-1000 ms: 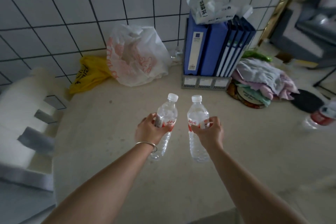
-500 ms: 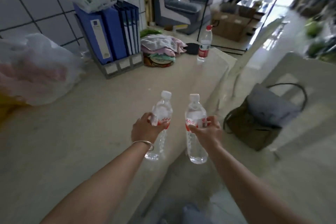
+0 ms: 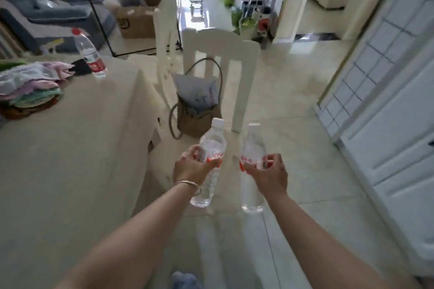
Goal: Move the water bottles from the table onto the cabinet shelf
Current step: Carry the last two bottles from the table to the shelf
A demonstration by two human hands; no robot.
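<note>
While I have swung away from the tiled wall and the blue folders that faced me a second ago, my left hand (image 3: pixel 191 168) keeps its fingers curled round one water bottle (image 3: pixel 209 166) at the label, and my right hand (image 3: pixel 270 175) grips the other bottle (image 3: pixel 252 171) the same way. Both bottles are upright, lifted off the table (image 3: pixel 70 159), now out over the floor beside its edge. So the carry is under way; the cabinet shelf I cannot yet pick out. Straight ahead stands a white chair (image 3: pixel 219 54) with a woven bag (image 3: pixel 196 115) on its seat, which I judge I must step around. Left on the table lies a pile of folded cloths (image 3: pixel 30 87), and beyond it a third bottle with a red cap (image 3: pixel 90 55) waits for a later trip. A white panelled door (image 3: pixel 387 112) runs along my right.
</note>
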